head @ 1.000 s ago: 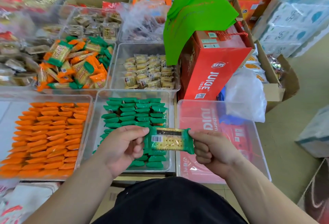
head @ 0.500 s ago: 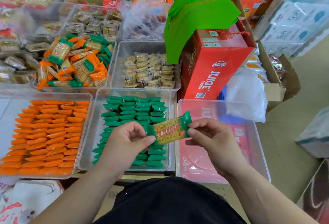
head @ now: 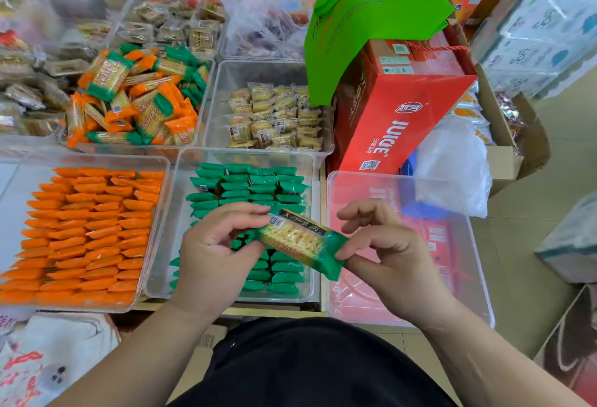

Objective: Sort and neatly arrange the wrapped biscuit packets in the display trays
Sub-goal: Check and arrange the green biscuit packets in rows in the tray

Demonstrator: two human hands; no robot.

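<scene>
Green-ended wrapped biscuit packet (head: 298, 242) hangs tilted, right end lower, over the near part of a clear plastic tray (head: 245, 155) holding green packets (head: 258, 180) in neat rows. The left hand (head: 213, 254) pinches its left end and the right hand (head: 387, 251) pinches its right end. To the left, a second clear tray (head: 97, 158) holds rows of orange packets (head: 87, 229). To the right sits a third clear tray (head: 387, 177). Farther off, 2 clear tubs hold a jumbled orange-and-green heap (head: 135, 106) and pale yellow packets (head: 277, 116). 0.5 s ago the packet's right end pointed up, with its orange-printed face showing.
</scene>
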